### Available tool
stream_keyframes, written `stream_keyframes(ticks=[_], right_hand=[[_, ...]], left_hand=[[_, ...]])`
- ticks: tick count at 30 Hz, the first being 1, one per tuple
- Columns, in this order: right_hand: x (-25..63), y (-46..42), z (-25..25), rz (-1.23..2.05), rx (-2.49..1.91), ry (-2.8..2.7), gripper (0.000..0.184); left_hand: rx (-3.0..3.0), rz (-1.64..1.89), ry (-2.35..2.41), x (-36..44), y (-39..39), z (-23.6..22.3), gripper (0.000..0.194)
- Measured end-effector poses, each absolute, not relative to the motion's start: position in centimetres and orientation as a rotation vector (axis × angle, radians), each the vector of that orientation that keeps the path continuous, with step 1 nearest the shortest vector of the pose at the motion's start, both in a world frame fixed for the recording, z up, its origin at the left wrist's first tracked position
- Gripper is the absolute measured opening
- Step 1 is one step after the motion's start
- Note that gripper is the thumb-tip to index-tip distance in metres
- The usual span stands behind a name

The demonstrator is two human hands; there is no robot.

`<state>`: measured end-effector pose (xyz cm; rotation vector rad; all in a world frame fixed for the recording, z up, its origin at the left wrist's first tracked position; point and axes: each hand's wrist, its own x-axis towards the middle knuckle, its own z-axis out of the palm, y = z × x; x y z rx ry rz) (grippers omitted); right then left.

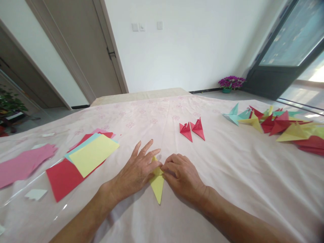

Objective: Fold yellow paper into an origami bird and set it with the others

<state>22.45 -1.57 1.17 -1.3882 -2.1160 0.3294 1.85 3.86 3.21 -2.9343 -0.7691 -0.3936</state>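
Observation:
A narrow kite-shaped piece of folded yellow paper (158, 188) lies on the cloth in front of me, one long point toward me. My left hand (141, 165) is at its upper left side, thumb pressing on the paper and the other fingers stretched out and raised. At the paper's right edge, my right hand (184, 175) is closed, its thumb and index finger pinching the side close to the left thumb. The fingers cover part of the upper folds. Two folded red paper cranes (192, 130) sit side by side beyond my hands.
To the left lie stacked sheets, with a yellow sheet (95, 153) on top of blue and red sheets (66, 179). Pink paper (25, 163) and a white scrap (35, 194) are farther left. A pile of colored paper cranes (275, 123) spreads along the right of the cloth-covered table (141, 118).

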Motion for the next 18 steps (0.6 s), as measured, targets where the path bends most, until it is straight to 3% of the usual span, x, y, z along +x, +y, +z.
stream_keyframes(ticks=[8, 18], right_hand=[[22.6, -1.7, 1.1, 0.358, -1.349, -2.12, 0.014], [22.7, -1.5, 1.3, 0.344, -1.42, -2.133, 0.018]], left_hand=[[-2.976, -0.43, -0.782, 1.8, 4.1, 3.4, 0.018], [-3.04, -0.373, -0.883, 1.0, 5.1, 3.3, 0.036]])
